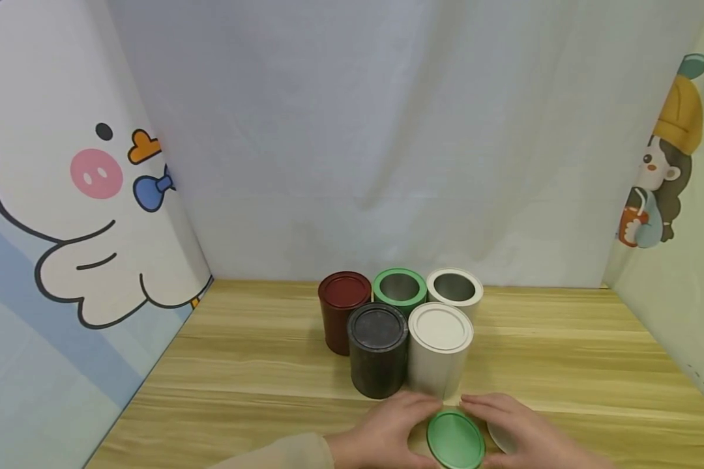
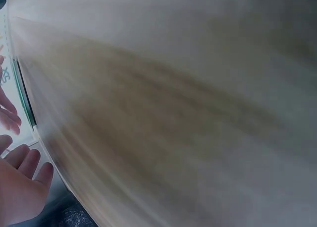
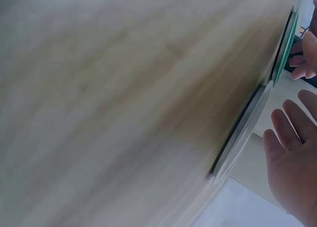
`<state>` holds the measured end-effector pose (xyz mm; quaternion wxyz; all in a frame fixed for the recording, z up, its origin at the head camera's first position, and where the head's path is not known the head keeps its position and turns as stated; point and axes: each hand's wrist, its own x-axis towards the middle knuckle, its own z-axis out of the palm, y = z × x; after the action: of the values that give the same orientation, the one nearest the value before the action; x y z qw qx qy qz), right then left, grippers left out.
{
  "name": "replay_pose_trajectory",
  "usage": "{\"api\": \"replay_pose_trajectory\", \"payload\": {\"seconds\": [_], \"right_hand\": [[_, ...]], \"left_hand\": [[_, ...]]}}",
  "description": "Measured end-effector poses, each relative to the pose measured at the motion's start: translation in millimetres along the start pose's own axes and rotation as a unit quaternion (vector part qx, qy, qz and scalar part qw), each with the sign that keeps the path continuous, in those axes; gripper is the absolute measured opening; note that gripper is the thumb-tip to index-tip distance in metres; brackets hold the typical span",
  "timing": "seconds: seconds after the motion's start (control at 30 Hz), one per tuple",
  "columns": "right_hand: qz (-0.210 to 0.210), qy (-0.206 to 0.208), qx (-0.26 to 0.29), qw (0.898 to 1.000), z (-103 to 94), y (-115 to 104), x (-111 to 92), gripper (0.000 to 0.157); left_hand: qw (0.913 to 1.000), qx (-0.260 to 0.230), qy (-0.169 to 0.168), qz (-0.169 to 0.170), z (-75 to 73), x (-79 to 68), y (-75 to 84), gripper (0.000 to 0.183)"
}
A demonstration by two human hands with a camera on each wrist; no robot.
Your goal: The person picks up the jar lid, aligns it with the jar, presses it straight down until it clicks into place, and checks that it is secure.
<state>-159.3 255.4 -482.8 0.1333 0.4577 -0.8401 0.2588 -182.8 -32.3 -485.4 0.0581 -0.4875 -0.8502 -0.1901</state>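
Note:
A round green lid lies flat on the wooden table near the front edge of the head view. My left hand is beside it on the left, fingers extended and slightly bent. On the other side is my right hand, which partly covers a white lid. Both wrist views show relaxed fingers with a gap between hand and lids, and neither hand grips anything. In the right wrist view the green lid and the white lid lie side by side.
Behind my hands stand a black can and a white can, both lidded. Farther back are a lidded dark red can, an open green can and an open white can. A pale curtain hangs behind the table.

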Motion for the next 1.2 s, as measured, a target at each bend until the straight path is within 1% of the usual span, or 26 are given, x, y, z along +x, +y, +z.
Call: {"api": "replay_pose_trajectory", "payload": {"seconds": [0.17, 0.27, 0.4, 0.47, 0.63, 0.73, 0.93, 1.07, 1.2], "right_hand": [[-0.004, -0.020, -0.007, 1.000, 1.3, 1.5, -1.6, 0.073], [-0.017, -0.026, -0.016, 0.999, 3.2, 3.4, -3.1, 0.074], [-0.040, -0.021, -0.020, 0.999, 6.3, 5.9, -3.8, 0.075], [-0.038, -0.019, -0.026, 0.999, 7.1, 6.3, -3.5, 0.075], [-0.018, -0.024, -0.044, 0.999, 8.3, 5.4, -2.5, 0.075], [-0.010, -0.024, -0.048, 0.999, 8.7, 4.8, -2.0, 0.074], [-0.002, -0.032, -0.060, 0.998, 9.9, 5.2, -0.2, 0.072], [-0.006, -0.034, -0.066, 0.997, 10.8, 6.2, 1.0, 0.072], [-0.019, -0.026, -0.072, 0.997, 12.0, 8.1, 1.9, 0.072]], "left_hand": [[0.9995, 0.003, -0.029, -0.013, 0.5, 1.2, 0.0, 0.072], [0.9991, 0.001, -0.037, -0.019, 1.1, 2.2, 0.7, 0.072], [0.9990, -0.004, -0.040, -0.021, 3.2, 3.5, 1.0, 0.072], [0.9989, -0.007, -0.041, -0.021, 4.1, 4.1, 0.8, 0.072], [0.9985, -0.011, -0.048, -0.026, 5.0, 4.7, -0.5, 0.071], [0.9985, -0.008, -0.047, -0.025, 5.8, 5.3, -1.6, 0.070], [0.9994, 0.006, -0.033, -0.009, 7.9, 6.2, -3.2, 0.062], [0.9995, 0.011, -0.031, 0.000, 6.5, 6.1, -4.1, 0.058], [0.9994, 0.016, -0.031, 0.006, 5.2, 5.9, -4.3, 0.057]]}}
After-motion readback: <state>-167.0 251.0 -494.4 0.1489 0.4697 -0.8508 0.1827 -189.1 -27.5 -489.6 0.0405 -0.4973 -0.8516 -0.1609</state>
